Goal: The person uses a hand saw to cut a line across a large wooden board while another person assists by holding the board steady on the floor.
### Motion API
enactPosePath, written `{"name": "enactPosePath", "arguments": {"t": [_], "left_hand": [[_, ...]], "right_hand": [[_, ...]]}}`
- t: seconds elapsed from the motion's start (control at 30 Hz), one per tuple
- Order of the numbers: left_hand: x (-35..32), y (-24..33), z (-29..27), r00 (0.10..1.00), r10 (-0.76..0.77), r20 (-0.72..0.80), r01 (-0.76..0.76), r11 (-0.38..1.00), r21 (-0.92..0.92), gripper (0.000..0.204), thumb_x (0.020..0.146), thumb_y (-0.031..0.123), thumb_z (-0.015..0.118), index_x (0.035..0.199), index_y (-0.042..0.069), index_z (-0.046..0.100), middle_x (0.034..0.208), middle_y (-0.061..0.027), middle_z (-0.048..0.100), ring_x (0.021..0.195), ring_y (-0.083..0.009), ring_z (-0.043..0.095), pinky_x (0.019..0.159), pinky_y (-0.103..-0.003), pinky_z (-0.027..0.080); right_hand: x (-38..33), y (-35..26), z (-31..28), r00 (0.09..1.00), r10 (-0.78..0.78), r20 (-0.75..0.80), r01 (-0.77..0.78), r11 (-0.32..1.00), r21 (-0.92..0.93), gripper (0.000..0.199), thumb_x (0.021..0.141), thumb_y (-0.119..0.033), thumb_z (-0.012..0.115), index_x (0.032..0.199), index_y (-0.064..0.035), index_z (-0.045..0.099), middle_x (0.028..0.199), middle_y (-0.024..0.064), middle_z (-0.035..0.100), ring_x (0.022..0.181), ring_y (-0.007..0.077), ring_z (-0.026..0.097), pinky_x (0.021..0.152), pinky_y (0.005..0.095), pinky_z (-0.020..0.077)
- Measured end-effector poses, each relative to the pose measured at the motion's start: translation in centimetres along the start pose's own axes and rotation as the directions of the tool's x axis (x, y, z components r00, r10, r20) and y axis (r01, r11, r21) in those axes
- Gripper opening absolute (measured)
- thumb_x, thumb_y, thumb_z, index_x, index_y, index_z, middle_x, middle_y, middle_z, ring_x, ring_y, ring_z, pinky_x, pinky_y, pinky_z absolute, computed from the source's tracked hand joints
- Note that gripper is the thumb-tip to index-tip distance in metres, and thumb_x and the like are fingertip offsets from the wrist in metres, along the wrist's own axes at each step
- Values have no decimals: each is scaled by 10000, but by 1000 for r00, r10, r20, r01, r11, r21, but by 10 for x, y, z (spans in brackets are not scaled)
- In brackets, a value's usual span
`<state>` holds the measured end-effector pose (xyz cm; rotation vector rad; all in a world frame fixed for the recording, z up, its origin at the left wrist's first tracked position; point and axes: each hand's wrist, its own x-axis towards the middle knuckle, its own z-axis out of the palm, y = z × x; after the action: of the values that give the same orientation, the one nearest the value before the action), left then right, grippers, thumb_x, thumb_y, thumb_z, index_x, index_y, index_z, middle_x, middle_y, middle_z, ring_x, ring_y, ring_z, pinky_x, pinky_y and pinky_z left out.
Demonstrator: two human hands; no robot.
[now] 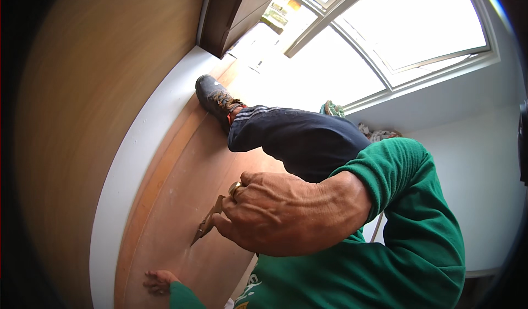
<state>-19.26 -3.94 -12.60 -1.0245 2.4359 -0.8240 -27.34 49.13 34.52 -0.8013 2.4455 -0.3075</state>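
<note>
My right hand (pixel 286 212), a ring on one finger, is closed around a scraper with a thin, tapering blade (pixel 204 227). The blade's tip points down at the reddish-tan floor (pixel 181 199); I cannot tell whether it touches. Most of the scraper's handle is hidden in my fist. Lower and further left, my left hand (pixel 159 282) rests on the floor near its orange border strip (pixel 144 210), fingers spread and holding nothing. Only the cuff end of the left green sleeve (pixel 184 297) shows.
A white skirting strip (pixel 118 193) follows the floor's left side, below a brown wooden surface (pixel 93 116). My leg (pixel 297 135) and dark shoe (pixel 214 97) stretch across the far floor. Beyond are a dark brown post (pixel 223 17), a bright window (pixel 412 23) and a green item (pixel 333 109).
</note>
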Motion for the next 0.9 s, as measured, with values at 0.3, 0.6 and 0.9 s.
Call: {"name": "enactPosePath", "arguments": {"t": [0.3,0.6,0.9], "left_hand": [[19,0,35,995,-79,-61,70,989,-131,564,1164,487,325,1710,359,380,1826,-151,249,1661,-466,230,1358,-597,159],[-2,25,17,964,-264,-17,177,692,-700,953,1030,741,453,1753,149,267,1799,-281,200,1662,-479,193,1346,-578,172],[-2,7,20,935,-354,-37,226,670,-707,932,1045,743,420,1759,170,243,1805,-276,176,1661,-511,157,1341,-592,182]], "right_hand": [[15,-1,-60,991,83,109,-71,991,-115,574,958,-444,791,1371,-55,704,842,74,691,900,269,721,1011,455,535],[45,5,-46,916,291,277,-222,941,-257,700,771,-250,932,1403,-65,693,961,109,713,893,306,710,857,441,569],[41,-1,-20,935,123,334,-60,979,-195,923,810,-572,876,1549,-85,616,1061,131,764,999,314,756,902,453,594]]}}
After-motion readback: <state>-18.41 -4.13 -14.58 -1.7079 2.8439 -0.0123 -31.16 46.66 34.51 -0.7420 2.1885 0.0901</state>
